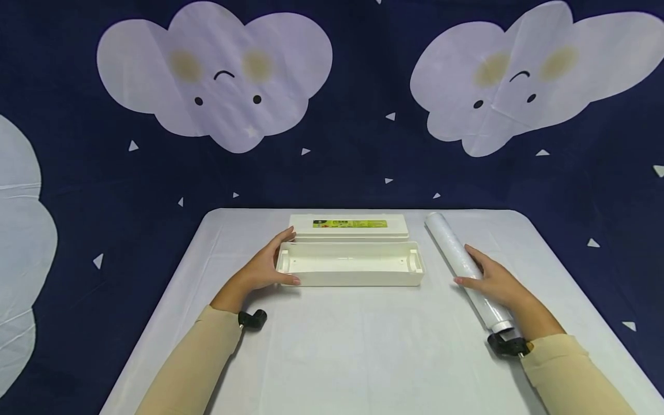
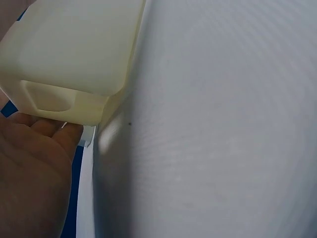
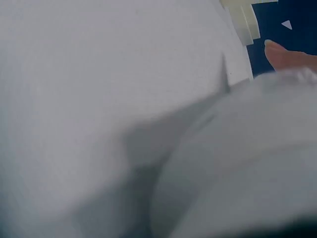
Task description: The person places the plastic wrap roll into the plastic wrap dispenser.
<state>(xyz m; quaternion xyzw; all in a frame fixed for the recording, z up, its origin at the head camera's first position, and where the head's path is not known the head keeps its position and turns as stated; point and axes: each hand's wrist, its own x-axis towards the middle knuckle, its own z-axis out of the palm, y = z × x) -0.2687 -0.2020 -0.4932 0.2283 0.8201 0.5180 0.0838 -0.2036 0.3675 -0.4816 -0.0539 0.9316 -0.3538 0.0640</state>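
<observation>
An open white cling film box (image 1: 358,279) sits near the table's far edge, its hollow inside facing up and toward me. My left hand (image 1: 263,265) grips the box's left end, thumb along the front and fingers behind. In the left wrist view, the fingers of the left hand (image 2: 34,173) reach past the pale box end (image 2: 74,44). To the right, a roll of cling film (image 1: 452,245) lies slanted on the table. My right hand (image 1: 495,280) holds it near the middle, thumb on its left side. The roll (image 3: 247,148) looms blurred in the right wrist view.
Behind the box lies its white lid (image 1: 358,231), with a green and yellow label. A white cloth covers the table (image 1: 353,346). Dark blue fabric with clouds (image 1: 358,167) surrounds it. Black wrist mounts (image 1: 252,320) sit under both sleeves.
</observation>
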